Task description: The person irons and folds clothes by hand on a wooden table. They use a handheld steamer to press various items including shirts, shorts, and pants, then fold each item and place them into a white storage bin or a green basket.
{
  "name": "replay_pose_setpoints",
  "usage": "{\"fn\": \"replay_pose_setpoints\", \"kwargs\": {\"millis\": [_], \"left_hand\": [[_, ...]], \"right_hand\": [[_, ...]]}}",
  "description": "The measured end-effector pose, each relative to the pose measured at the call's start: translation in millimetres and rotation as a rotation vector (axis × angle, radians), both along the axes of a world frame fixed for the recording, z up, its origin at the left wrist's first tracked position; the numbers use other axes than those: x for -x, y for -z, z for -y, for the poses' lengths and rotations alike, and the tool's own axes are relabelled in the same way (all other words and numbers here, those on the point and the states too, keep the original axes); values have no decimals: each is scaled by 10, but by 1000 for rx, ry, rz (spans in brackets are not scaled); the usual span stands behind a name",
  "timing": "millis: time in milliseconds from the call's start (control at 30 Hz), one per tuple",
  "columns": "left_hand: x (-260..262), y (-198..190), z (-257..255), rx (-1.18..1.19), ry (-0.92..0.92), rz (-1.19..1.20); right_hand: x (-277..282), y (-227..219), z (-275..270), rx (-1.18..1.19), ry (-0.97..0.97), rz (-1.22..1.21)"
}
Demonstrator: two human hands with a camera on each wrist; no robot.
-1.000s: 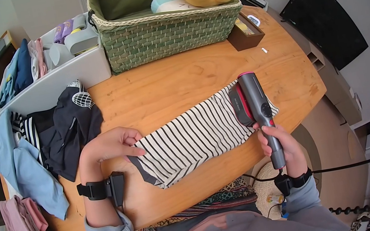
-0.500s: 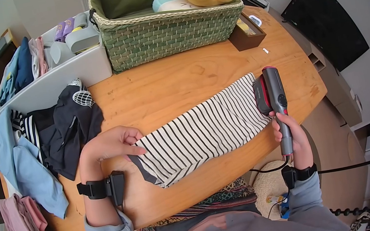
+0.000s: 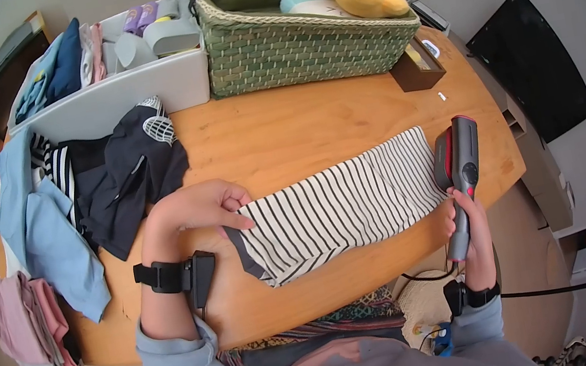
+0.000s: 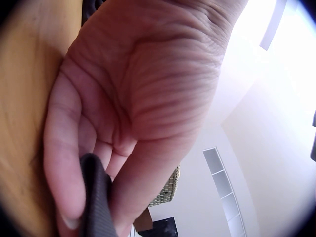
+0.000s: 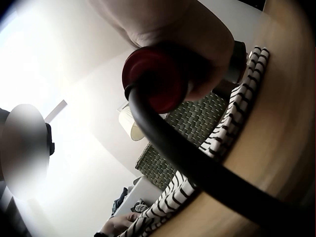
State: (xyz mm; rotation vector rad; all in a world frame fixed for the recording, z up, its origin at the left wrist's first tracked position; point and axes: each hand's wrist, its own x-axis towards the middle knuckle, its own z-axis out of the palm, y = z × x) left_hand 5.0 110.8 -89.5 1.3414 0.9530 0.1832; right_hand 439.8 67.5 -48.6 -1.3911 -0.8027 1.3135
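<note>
A white garment with black stripes [image 3: 344,205] lies folded in a long strip across the table. My left hand [image 3: 205,208] pinches its left end; in the left wrist view a dark ribbed edge [image 4: 97,202] sits between thumb and fingers. My right hand [image 3: 477,222] grips the handle of a grey handheld garment steamer [image 3: 466,152]. The steamer stands upright at the garment's right end, its red-rimmed head turned left toward the cloth. From its handle's base a black cord [image 5: 185,158] crosses the right wrist view.
A green woven basket [image 3: 301,48] with a yellow plush stands at the back, beside a white bin [image 3: 137,100] of folded clothes. Dark clothing [image 3: 127,173], light blue clothing [image 3: 56,240] and pink clothing [image 3: 28,324] lie at the left. A small brown box [image 3: 417,75] sits back right.
The steamer has moved right along the striped garment to its right end and past it. My left hand keeps its pinch on the left end. The head view has shifted a little.
</note>
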Motion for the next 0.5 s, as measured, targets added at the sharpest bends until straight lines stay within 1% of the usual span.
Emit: {"fn": "replay_pose_setpoints", "kwargs": {"millis": [67, 100, 167, 200, 233, 300, 333, 400, 433, 500], "left_hand": [[-11, -8, 15, -22, -3, 4], [-10, 1, 19, -16, -1, -1], [-2, 13, 14, -24, -3, -4], [-5, 1, 19, -22, -6, -7], [-12, -10, 26, -25, -13, -19], [-4, -5, 39, -25, -27, -31], [2, 18, 34, -25, -21, -23], [7, 34, 27, -24, -16, -14], [6, 34, 25, -18, -14, -8], [-5, 14, 18, -12, -10, -4]], "right_hand": [[148, -106, 150, 15, -85, -45], [228, -159, 223, 22, -83, -50], [440, -306, 361, 116, -247, -75], [586, -388, 441, 129, -292, -82], [677, -418, 494, 131, -298, -85], [820, -428, 579, 263, -487, -127], [894, -410, 609, 265, -492, -128], [1028, -370, 660, 368, -677, -114], [1084, -338, 663, 370, -677, -114], [1195, -262, 643, 449, -853, -195]]}}
